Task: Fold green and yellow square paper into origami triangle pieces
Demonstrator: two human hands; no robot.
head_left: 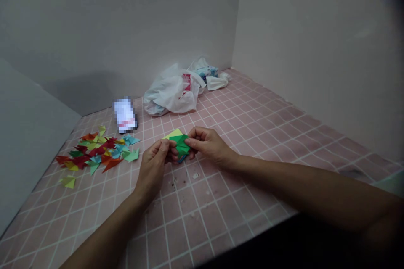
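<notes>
A piece of green origami paper (181, 144) with creases fanning across it is held up between my two hands. My left hand (157, 154) pinches its left edge between thumb and fingers. On the opposite edge, the thumb and fingers of my right hand (206, 143) are closed on the same paper. Just behind it lies yellow paper (173, 133), partly covered by the green piece. A bit of blue shows under the green paper; what it belongs to is hidden.
Folded paper pieces in many colours (97, 151) lie heaped on the left of the pink checked tabletop (189, 218). Behind them a lit phone (125, 114) leans upright. A white plastic bag (173, 90) and a blue-patterned packet (207, 71) sit near the back wall.
</notes>
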